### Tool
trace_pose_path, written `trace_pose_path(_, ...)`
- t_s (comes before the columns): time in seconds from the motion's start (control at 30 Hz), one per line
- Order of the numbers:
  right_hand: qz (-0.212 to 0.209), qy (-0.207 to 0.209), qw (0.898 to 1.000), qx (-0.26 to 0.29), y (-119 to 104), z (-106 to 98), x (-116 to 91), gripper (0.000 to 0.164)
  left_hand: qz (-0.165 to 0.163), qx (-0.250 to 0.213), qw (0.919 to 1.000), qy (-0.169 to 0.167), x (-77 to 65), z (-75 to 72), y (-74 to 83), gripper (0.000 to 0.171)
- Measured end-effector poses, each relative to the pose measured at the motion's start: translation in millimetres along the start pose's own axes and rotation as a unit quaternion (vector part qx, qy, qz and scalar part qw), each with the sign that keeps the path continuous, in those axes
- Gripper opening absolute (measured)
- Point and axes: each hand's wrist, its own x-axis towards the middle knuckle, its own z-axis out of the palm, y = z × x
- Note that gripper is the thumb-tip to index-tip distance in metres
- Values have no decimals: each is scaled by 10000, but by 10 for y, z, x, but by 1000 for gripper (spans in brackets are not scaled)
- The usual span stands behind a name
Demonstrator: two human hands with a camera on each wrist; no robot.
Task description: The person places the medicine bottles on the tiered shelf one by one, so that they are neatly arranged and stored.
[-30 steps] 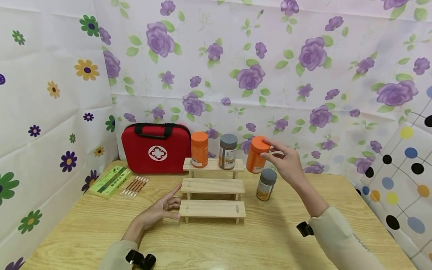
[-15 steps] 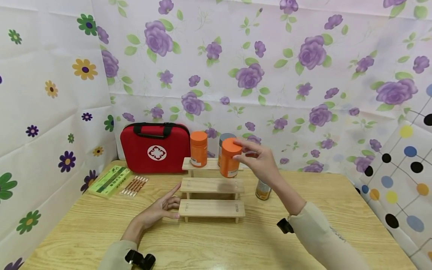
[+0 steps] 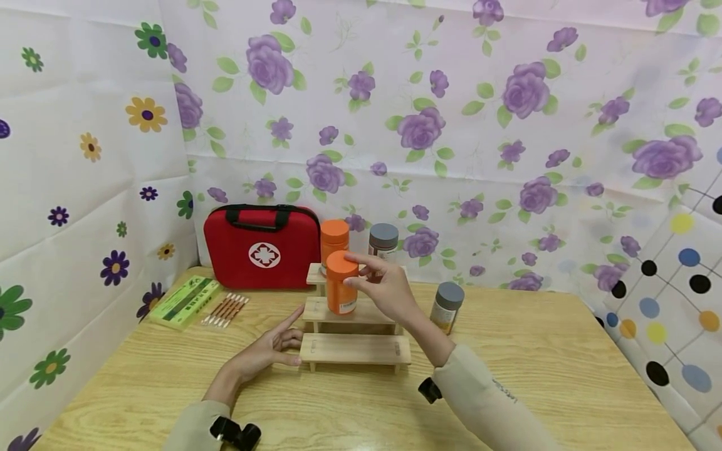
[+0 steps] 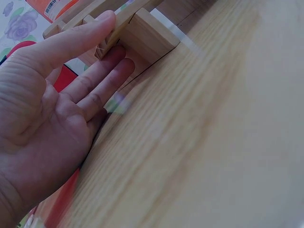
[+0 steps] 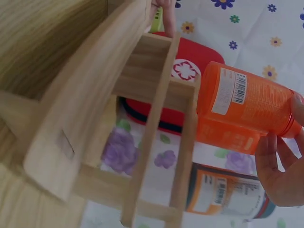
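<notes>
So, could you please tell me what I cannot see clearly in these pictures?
Head view: much of the rear orange bottle, hidden by the front orange bottle.
Head view: the lower part of the rear gray-capped bottle, hidden by the right hand.
Left wrist view: most of an orange bottle, cut off by the top edge.
Right wrist view: print on the front orange bottle's label, too small to read.

From nine o'clock I see the left hand [image 4: 52,109] reach toward twelve, palm showing, thumb against the wooden rack [image 4: 154,35]. An orange bottle [image 4: 58,6], partly cut off, sits at eleven; the wood-grained counter [image 4: 199,133] spreads from two to six.
</notes>
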Motion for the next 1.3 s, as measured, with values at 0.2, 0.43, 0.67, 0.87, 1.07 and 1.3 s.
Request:
trace_pose_path(0.2,578,219,9981,29,110,120,9,43,-40,2,10000,-21,21,17,15,101)
trace_pose_path(0.43,1087,629,9919,208,243,219,51,41,-11,-146,9999,-20,33,19,8,101)
trace_pose_path(0.67,802,609,9948,176,233,273,52,42,12,-167,9999,-4,61,28,21,101)
trace_pose_path(0.87,719,541,9958,146,226,288,52,43,12,-180,9998,-4,55,18,15,101)
trace_pose_path(1.07,684,430,9964,241,255,267,9,46,2,-222,9998,-7,30,16,8,102)
trace_pose_path(1.3,804,550,9951,181,254,188,-72,46,-11,-190,9998,-12,-3,8,-3,102)
